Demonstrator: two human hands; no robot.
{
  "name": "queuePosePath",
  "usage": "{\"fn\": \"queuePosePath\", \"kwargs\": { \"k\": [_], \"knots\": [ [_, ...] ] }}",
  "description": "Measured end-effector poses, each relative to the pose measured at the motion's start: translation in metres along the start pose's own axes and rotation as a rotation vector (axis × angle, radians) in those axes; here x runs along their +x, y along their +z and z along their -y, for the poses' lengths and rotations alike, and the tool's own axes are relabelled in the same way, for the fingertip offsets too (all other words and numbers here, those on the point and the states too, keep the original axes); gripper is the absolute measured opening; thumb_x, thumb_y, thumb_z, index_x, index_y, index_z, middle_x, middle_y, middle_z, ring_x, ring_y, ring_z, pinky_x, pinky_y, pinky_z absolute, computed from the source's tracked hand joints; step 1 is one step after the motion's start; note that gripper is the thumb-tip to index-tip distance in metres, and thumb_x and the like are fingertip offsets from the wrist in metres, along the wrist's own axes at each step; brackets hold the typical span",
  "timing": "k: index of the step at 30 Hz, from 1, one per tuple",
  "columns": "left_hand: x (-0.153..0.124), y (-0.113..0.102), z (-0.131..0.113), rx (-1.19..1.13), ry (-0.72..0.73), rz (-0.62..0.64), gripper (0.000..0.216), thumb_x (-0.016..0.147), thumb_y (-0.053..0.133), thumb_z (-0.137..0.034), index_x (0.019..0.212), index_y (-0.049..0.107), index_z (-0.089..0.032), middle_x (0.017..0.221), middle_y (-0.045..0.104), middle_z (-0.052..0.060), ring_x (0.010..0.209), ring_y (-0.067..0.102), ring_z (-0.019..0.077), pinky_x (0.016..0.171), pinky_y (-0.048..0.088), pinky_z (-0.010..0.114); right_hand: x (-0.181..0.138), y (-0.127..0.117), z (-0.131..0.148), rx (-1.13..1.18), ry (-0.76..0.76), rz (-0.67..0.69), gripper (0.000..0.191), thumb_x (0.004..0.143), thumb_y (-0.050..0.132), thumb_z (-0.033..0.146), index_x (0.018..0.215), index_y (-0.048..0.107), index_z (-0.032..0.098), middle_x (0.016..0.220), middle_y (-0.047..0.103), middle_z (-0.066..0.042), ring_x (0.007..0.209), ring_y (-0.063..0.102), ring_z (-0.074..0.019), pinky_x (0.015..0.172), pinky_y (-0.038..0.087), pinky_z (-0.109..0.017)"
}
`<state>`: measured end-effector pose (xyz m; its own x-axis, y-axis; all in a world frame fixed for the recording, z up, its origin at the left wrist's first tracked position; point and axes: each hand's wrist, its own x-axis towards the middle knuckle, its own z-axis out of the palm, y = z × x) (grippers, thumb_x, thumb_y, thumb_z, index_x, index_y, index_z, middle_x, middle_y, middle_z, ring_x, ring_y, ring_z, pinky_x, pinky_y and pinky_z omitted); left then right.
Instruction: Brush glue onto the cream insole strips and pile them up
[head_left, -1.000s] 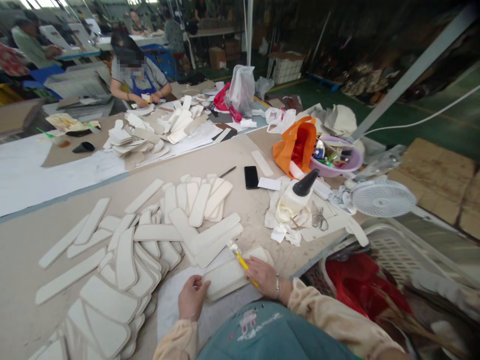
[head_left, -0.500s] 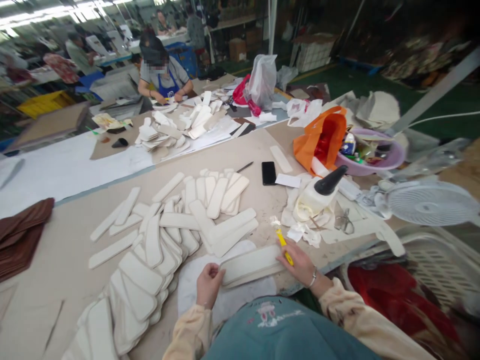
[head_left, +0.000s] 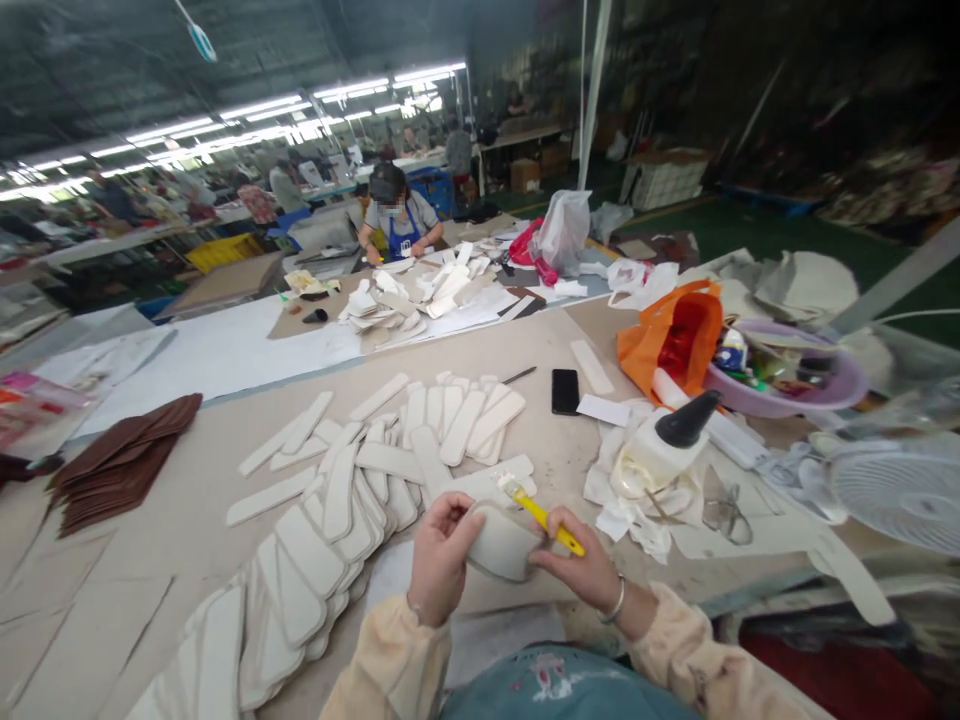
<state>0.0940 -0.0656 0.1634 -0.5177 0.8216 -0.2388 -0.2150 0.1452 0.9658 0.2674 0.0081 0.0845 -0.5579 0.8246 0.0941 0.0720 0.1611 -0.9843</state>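
Raised over the table, a pale rounded strip (head_left: 504,545) bends between my two hands. My left hand (head_left: 444,550) is closed on its left end, thumb on top. My right hand (head_left: 581,560) pinches the other end and also holds a yellow-handled brush (head_left: 551,522), whose white-coated tip points up and left above the strip. Left of my hands lies a long overlapping pile of similar pale strips (head_left: 300,560). A white bottle with a black cone-shaped top (head_left: 637,458) rests on crumpled paper to the right.
Behind are a black phone (head_left: 565,391), an orange bag (head_left: 667,340) and a purple basin (head_left: 795,385). A white fan (head_left: 896,495) stands at right. Brown pieces (head_left: 127,465) are stacked at left. Across the table a co-worker (head_left: 401,215) handles pale pieces.
Both hands have lifted the strip off the table and bent it. The brush now tilts left over it. My view has swung up and to the left.
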Motion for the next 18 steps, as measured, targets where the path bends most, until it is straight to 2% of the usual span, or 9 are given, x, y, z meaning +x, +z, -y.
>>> {"fn": "queuePosePath", "kwargs": {
  "k": [4,7,9,18],
  "knots": [
    [0.000,0.019,-0.008,-0.195,0.031,-0.056,0.041,0.061,0.068,-0.038,0.094,0.057,-0.015,0.081,0.063,0.005,0.067,0.054,0.0135,0.060,0.043,0.024,0.004,0.006,0.017,0.104,0.025,-0.136,0.033,0.068,0.065,0.033,0.067,0.034,0.023,0.061,0.045,0.006,0.058,0.049,-0.0125,0.052,0.041,-0.021],
    [-0.003,0.031,-0.006,-0.259,0.052,-0.057,0.048,0.060,0.069,-0.037,0.101,0.059,-0.014,0.091,0.065,0.008,0.080,0.058,0.0182,0.071,0.045,0.028,0.005,0.006,0.024,0.160,0.044,-0.117,0.034,0.068,0.066,0.034,0.069,0.034,0.023,0.061,0.041,0.006,0.054,0.042,-0.0113,0.048,0.038,-0.021],
    [-0.004,0.037,-0.005,-0.330,0.059,-0.089,0.045,0.063,0.068,-0.034,0.102,0.059,-0.015,0.091,0.066,0.007,0.081,0.058,0.0175,0.073,0.045,0.028,0.005,0.005,0.027,0.176,0.059,-0.102,0.034,0.067,0.066,0.034,0.069,0.034,0.023,0.061,0.040,0.007,0.054,0.041,-0.0110,0.049,0.037,-0.021],
    [-0.003,0.051,-0.002,-0.507,0.038,-0.168,0.030,0.063,0.070,-0.028,0.087,0.062,-0.012,0.077,0.067,0.004,0.067,0.058,0.0126,0.064,0.045,0.024,0.004,0.000,0.031,0.186,0.069,-0.110,0.033,0.067,0.068,0.029,0.070,0.036,0.022,0.062,0.039,0.007,0.055,0.038,-0.0103,0.050,0.034,-0.020]
  ]
}}
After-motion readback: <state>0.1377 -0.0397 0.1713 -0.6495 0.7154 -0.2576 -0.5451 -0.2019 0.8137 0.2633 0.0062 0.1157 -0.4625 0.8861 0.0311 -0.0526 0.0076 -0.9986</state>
